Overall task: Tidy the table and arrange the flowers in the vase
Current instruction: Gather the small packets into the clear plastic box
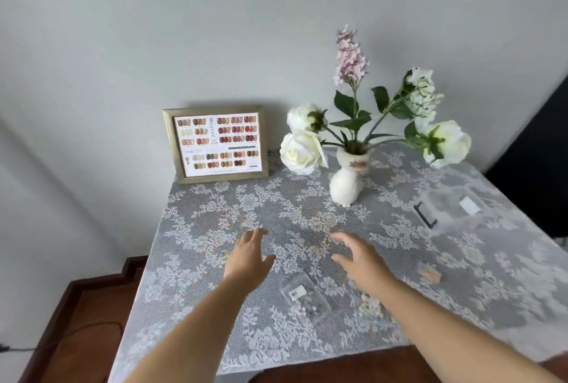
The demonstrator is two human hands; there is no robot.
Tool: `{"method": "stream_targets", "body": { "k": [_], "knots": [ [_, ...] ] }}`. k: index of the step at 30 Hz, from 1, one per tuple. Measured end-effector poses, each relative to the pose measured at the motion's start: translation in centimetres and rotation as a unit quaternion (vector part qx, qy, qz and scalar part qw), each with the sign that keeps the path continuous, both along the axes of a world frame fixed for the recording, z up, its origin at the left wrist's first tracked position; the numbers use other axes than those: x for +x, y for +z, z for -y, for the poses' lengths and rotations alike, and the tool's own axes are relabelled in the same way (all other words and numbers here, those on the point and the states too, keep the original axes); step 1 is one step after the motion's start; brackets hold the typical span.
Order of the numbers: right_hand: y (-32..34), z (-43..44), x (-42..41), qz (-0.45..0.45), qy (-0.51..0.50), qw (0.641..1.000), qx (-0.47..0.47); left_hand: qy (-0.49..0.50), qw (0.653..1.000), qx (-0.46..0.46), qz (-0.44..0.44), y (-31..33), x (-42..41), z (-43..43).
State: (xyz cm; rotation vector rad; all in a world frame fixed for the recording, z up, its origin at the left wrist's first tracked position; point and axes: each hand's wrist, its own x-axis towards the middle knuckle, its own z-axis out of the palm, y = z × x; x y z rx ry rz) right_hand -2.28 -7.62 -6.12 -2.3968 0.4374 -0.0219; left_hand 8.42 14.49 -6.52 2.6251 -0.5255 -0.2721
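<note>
A white cat-shaped vase stands upright at the back of the table. It holds white roses, a pink flower spike and more white blooms leaning right. My left hand hovers over the lace tablecloth, fingers spread, holding nothing. My right hand hovers beside it, also empty with fingers apart. Both hands are well in front of the vase, not touching it.
A gold-framed colour chart leans on the wall at the back left. A clear plastic box with small items lies between my forearms. Another clear container with a black part lies at right. Dark wooden floor shows left of the table.
</note>
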Motion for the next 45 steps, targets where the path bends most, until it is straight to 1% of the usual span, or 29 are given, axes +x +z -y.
{"method": "stream_targets", "body": {
  "k": [4,6,11,13,15,18,20,22,24,27,29,31,34,36,39,42,45],
  "knots": [
    [-0.9,3.3,-4.2,-0.066,-0.004,0.997,-0.045,-0.058,0.998,0.013,-0.031,-1.4,-3.9,2.9],
    [-1.4,4.3,-5.3,-0.088,0.012,0.994,-0.070,-0.079,0.995,0.031,-0.044,-2.0,-4.9,3.6],
    [-2.8,4.9,-6.2,-0.163,0.085,0.979,-0.083,-0.126,0.978,0.155,-0.053,-3.5,-5.7,4.6],
    [-3.2,4.6,-5.9,-0.183,0.093,0.972,-0.113,-0.138,0.974,0.172,-0.051,-3.9,-5.6,4.8],
    [-3.3,4.4,-5.5,-0.191,0.087,0.967,-0.142,-0.137,0.977,0.157,-0.047,-4.0,-5.4,5.0],
    [-3.3,4.6,-4.7,-0.171,0.066,0.967,-0.177,-0.121,0.985,0.111,-0.057,-4.0,-5.1,5.1],
    [-3.2,4.7,-4.2,-0.172,0.061,0.966,-0.185,-0.088,0.989,0.052,-0.107,-3.7,-4.7,5.1],
    [-3.1,4.9,-3.8,-0.179,0.055,0.966,-0.177,-0.061,0.985,0.003,-0.163,-3.4,-3.9,4.9],
    [-3.0,5.3,-3.6,-0.187,0.047,0.970,-0.146,-0.069,0.980,-0.007,-0.189,-3.0,-2.9,4.8],
    [-2.1,6.3,-3.5,-0.205,0.038,0.977,-0.038,-0.103,0.969,-0.038,-0.223,-1.9,-1.3,5.0],
    [-0.6,7.5,-3.4,-0.229,0.036,0.973,0.014,-0.122,0.958,-0.066,-0.251,-0.9,-0.6,5.5],
    [0.5,8.6,-2.9,-0.243,0.036,0.968,0.040,-0.139,0.951,-0.086,-0.264,-0.1,-0.2,6.0],
    [2.6,10.6,-2.7,-0.222,-0.008,0.973,0.063,-0.159,0.947,-0.115,-0.255,1.6,-0.1,8.3],
    [3.9,11.9,-2.5,-0.205,-0.020,0.977,0.057,-0.161,0.947,-0.130,-0.245,2.4,-0.2,9.9],
    [5.4,15.3,-2.8,-0.175,-0.034,0.983,0.038,-0.145,0.953,-0.147,-0.223,3.5,-1.0,13.5],
    [5.6,19.4,-3.4,-0.140,-0.050,0.989,0.023,-0.126,0.957,-0.160,-0.205,4.0,-1.7,17.1],
    [5.5,23.5,-3.7,-0.146,-0.042,0.988,0.012,-0.100,0.957,-0.173,-0.211,3.9,-2.7,20.6]
  ]
}}
